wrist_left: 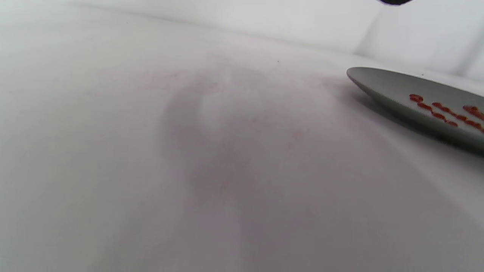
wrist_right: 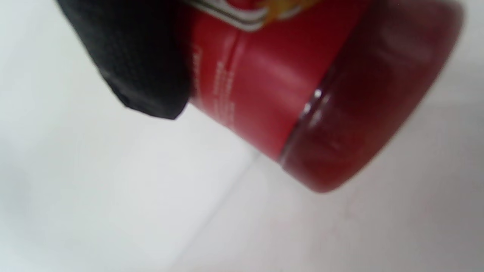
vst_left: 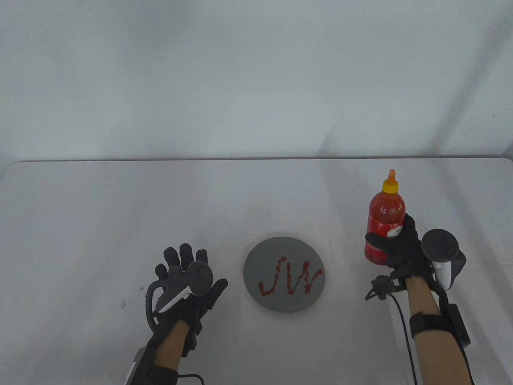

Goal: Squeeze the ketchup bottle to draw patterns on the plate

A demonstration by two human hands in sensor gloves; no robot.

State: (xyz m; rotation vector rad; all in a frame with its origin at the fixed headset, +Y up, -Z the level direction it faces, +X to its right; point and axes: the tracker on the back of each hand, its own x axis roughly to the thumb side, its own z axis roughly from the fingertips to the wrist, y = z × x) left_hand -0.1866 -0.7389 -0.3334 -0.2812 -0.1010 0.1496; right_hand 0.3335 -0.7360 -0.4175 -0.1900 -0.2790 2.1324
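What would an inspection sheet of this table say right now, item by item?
Surface: pale table, a few small specks.
Job's things: grey plate carrying a red ketchup squiggle; ketchup bottle upright, off to the plate's right.
Clutter: nothing seen.
Hands: left hand open, fingers spread, left of the plate; right hand grips the bottle.
Cables: black cable beside the right wrist.
Surroundings: plain white backdrop.

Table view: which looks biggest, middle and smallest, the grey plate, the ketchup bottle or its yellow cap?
1. Grey plate, widest by far.
2. Ketchup bottle, held upright by the right hand; it stands taller toward the camera, so its look may flatter it.
3. Yellow cap, clearly smallest.
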